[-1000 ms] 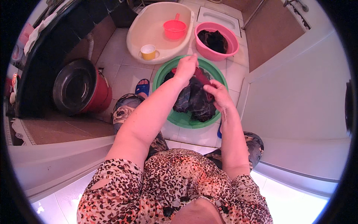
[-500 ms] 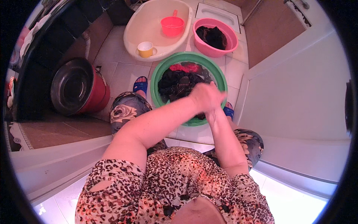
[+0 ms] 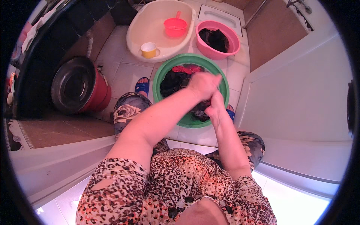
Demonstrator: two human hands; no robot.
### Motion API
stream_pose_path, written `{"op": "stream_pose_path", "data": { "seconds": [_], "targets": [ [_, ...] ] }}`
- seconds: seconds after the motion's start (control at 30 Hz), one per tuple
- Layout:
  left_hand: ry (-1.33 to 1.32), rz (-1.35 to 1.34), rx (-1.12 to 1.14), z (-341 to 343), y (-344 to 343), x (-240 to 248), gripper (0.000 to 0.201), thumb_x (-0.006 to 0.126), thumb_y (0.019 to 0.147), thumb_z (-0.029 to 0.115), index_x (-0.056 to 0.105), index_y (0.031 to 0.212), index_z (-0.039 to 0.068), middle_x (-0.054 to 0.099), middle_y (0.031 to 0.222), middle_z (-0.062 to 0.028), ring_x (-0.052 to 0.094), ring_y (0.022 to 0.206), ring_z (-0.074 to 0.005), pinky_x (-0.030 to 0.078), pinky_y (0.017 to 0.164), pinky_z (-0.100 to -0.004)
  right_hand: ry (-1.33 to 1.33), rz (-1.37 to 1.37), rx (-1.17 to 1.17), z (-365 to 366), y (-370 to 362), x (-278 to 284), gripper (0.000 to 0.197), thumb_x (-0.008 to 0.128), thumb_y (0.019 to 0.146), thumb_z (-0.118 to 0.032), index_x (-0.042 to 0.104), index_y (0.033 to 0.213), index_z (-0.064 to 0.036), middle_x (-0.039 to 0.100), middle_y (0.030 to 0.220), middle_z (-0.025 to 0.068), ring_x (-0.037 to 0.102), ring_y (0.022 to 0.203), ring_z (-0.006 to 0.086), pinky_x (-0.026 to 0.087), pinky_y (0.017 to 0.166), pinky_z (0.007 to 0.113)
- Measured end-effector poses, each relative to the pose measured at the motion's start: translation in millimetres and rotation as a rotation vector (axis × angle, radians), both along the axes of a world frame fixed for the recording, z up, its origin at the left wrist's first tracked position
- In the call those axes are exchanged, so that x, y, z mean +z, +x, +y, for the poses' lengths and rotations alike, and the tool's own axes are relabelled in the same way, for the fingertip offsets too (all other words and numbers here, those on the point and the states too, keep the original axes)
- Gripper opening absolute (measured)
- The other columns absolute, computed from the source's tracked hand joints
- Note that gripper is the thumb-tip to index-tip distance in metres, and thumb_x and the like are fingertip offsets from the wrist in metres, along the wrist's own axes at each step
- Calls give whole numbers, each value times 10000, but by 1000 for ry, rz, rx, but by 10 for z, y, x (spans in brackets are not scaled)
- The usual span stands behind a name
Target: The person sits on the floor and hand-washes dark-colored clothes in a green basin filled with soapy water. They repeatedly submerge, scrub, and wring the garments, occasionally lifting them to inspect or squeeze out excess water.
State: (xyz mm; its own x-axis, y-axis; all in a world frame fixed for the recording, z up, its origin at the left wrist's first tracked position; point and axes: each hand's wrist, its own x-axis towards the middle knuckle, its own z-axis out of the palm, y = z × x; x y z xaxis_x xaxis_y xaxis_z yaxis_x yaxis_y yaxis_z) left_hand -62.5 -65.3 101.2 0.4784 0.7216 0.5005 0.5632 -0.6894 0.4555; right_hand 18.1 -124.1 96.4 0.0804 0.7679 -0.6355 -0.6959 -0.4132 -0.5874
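Both of my hands meet above a round green tub (image 3: 159,71), one against the other. My left hand (image 3: 203,84) is curled into a fist, slightly blurred. Just nearer to me and to its right, my right hand (image 3: 214,104) is bent closed. What lies between the fingers is hidden. Wet dark clothes (image 3: 170,82) fill the tub, and some dark cloth shows right under my hands. A bright red cloth (image 3: 186,69) lies at the tub's far side.
Behind the tub stands a cream baby bath (image 3: 135,30) with a red dipper (image 3: 175,27) and a yellow cup (image 3: 148,52). A pink basin (image 3: 232,47) holds dark clothes (image 3: 213,39). At left, a black basin (image 3: 73,85) leans against a red bucket (image 3: 101,93). A white door (image 3: 292,93) is at right.
My hands have shifted against each other: the left has moved a little farther away, the right slightly nearer. The whole view has shifted slightly.
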Motion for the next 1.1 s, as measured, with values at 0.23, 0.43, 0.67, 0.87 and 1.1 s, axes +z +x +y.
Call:
{"op": "stream_pose_path", "data": {
  "seconds": [0.23, 0.43, 0.67, 0.87, 1.1],
  "targets": [
    [-630, -429, 23, 327, -149, 205, 530, 549, 946, 437, 616, 728, -42, 598, 627, -122, 568, 602, -199, 458, 610, -367, 376, -690, 775, 15, 360, 305, 362, 650, 905, -234, 606, 1157, 21, 669, 1012, 77, 599, 953, 142, 459, 875, 303],
    [-1034, -347, -338, 263, -272, 162, 395, 655, 894, 410, 665, 924, 16, 643, 858, -25, 555, 834, -90, 454, 786, -295, 680, -1205, 433, 68, 519, 450, 264, 555, 964, -177, 616, 1130, 19, 687, 989, 110, 613, 923, 185, 472, 852, 320],
    [-800, 468, -147, 150, -384, -235, 477, 802, 700, 354, 697, 1097, 113, 689, 1034, -154, 650, 961, -303, 468, 913, -377, 656, -895, -187, 113, 924, 710, 250, 506, 1011, -269, 630, 1036, -53, 629, 864, 3, 567, 764, 95, 484, 710, 264],
    [-1336, -608, -294, 402, -373, -129, 464, 701, 753, 70, 617, 1208, 33, 680, 1079, -65, 613, 1018, -195, 461, 943, -352, 333, -281, -385, 196, 1312, 654, 282, 474, 1006, -332, 586, 976, -74, 652, 893, 91, 641, 824, 261, 534, 766, 437],
    [-1369, -1243, -350, 422, -532, 614, 272, 676, 841, 157, 634, 1068, 14, 691, 951, -96, 673, 835, -227, 557, 785, -382, 311, 227, -100, 269, 957, 214, 447, 416, 1007, -403, 576, 1190, -28, 623, 1208, 166, 588, 1124, 327, 451, 999, 483]
  ]
}}
